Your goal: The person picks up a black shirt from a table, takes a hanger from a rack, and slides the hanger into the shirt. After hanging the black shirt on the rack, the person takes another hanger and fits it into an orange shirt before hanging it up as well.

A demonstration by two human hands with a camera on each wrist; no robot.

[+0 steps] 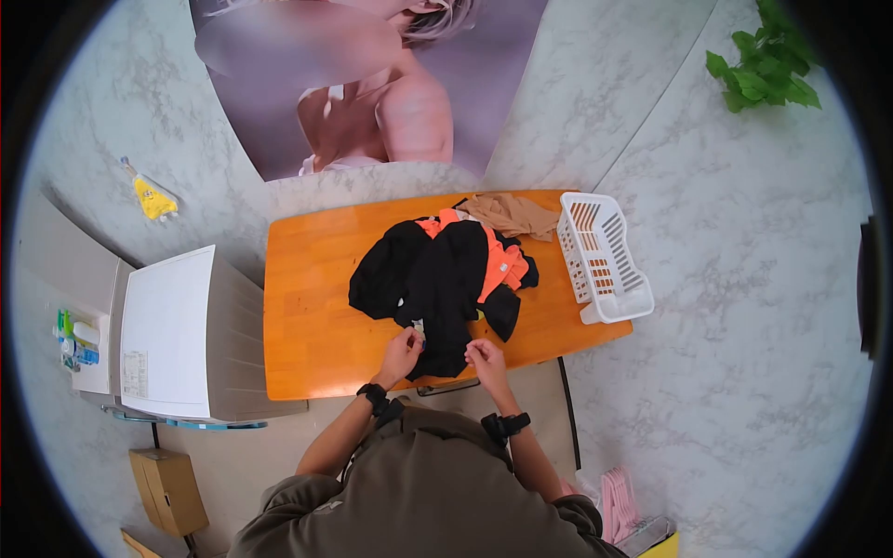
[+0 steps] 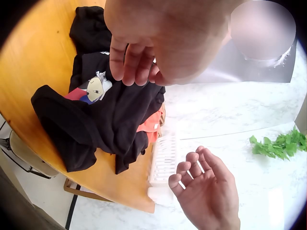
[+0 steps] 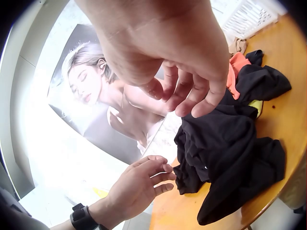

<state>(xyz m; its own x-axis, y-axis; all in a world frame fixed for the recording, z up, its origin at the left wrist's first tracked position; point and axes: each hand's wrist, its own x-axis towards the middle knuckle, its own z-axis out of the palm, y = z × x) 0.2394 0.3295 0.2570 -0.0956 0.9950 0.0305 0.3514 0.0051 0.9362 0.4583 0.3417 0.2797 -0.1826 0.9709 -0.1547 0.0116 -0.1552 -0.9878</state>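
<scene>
A heap of clothes lies on the wooden table point(image 1: 316, 325), with a black garment point(image 1: 441, 302) in front. A cartoon print point(image 2: 97, 88) shows on its black cloth in the left wrist view. Above its near left edge is my left hand point(image 1: 400, 358), fingers loosely bent and holding nothing. My right hand point(image 1: 489, 363) hovers by the garment's near right side, its fingers also relaxed around nothing. Both wrist views show a gap between the two hands. An orange garment point(image 1: 503, 266) pokes out on the right of the heap, and a tan cloth point(image 1: 517, 216) lies behind it.
A white plastic basket point(image 1: 635, 305) stands at the table's right end. Left of the table is a white cabinet-like box point(image 1: 167, 335). Pink hangers point(image 1: 618, 502) are low at the right, and a cardboard box point(image 1: 169, 491) sits low at the left.
</scene>
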